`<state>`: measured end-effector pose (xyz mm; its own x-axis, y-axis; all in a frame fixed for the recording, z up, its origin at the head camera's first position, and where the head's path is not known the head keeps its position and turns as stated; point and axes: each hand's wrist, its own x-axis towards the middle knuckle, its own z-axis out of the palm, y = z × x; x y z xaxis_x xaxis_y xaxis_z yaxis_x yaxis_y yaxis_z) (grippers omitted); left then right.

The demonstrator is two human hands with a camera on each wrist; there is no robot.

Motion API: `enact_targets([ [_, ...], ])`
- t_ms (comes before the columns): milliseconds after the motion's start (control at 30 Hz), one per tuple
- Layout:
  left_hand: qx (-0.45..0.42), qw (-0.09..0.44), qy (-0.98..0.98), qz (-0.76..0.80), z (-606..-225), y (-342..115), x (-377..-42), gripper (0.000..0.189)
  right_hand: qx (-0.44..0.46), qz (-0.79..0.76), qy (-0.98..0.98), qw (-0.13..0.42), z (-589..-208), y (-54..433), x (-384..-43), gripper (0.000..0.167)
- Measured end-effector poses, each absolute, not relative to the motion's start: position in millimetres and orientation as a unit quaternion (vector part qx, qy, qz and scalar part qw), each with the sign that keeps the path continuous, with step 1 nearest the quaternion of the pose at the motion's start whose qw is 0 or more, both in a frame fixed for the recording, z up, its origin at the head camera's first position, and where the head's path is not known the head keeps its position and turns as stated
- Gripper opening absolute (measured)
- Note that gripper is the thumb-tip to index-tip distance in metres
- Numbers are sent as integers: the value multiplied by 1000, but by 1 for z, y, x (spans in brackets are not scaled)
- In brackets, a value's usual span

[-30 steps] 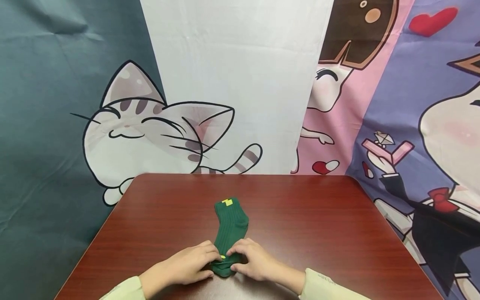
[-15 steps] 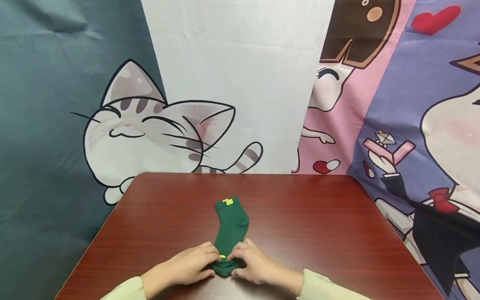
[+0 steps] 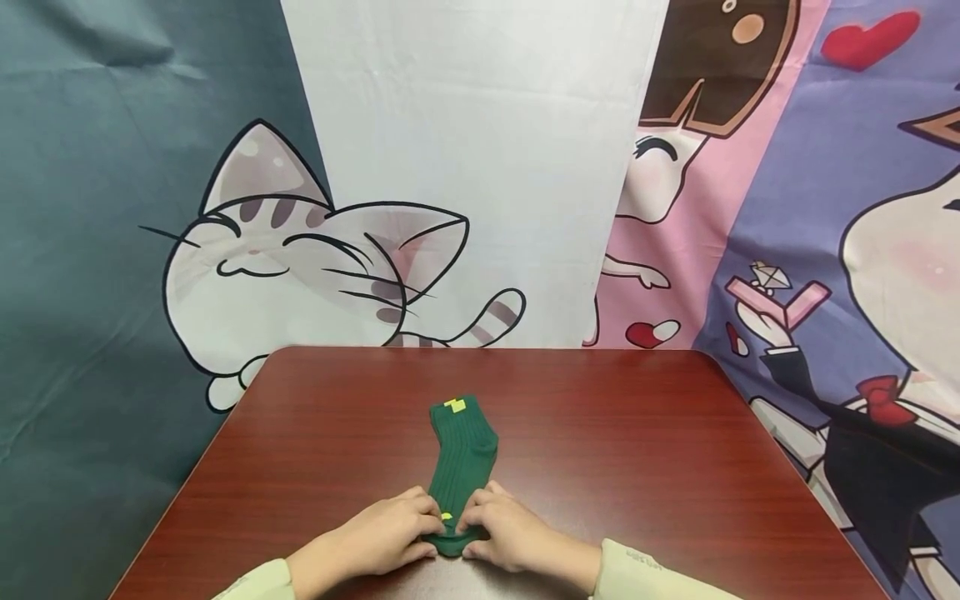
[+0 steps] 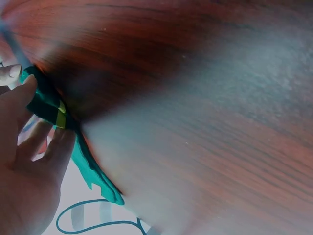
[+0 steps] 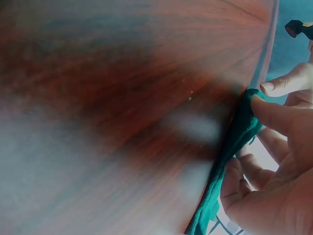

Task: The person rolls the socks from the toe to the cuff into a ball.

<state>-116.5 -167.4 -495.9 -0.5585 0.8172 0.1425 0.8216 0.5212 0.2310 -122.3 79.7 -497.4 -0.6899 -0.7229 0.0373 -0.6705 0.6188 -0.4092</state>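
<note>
A pair of dark green ribbed socks [image 3: 462, 458] lies flat, one on the other, on the table in the head view. Yellow patches mark the far cuff end, and another bit of yellow shows near the folded toe end. My left hand [image 3: 393, 531] grips the left side of that near fold, thumb at the front edge and fingers on top. On its right side my right hand [image 3: 513, 531] pinches the same fold between thumb and fingers. Both wrist views show the socks [image 4: 93, 166] low on the tabletop, thumb and fingertips touching the fabric. Fingers partly hide the fold.
The reddish-brown wooden table [image 3: 622, 433] has rounded far corners. Behind it hangs a cloth backdrop [image 3: 480, 150] printed with a cartoon cat and figures, close against the far edge.
Both hands have shifted slightly, drawing the near end of the socks into a tighter fold. The right fingers have curled in closer; the far end of the socks stays put.
</note>
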Motion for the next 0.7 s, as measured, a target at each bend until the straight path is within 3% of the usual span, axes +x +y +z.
enact_targets([
  [433,-455,24,-886,-86,-496,-159,-116,20,-385,-181,904,50,-495,76,-121,13],
  [700,-449,18,-888,-102,-493,-157,-117,15,-392,-176,902,42,-497,78,-121,26],
])
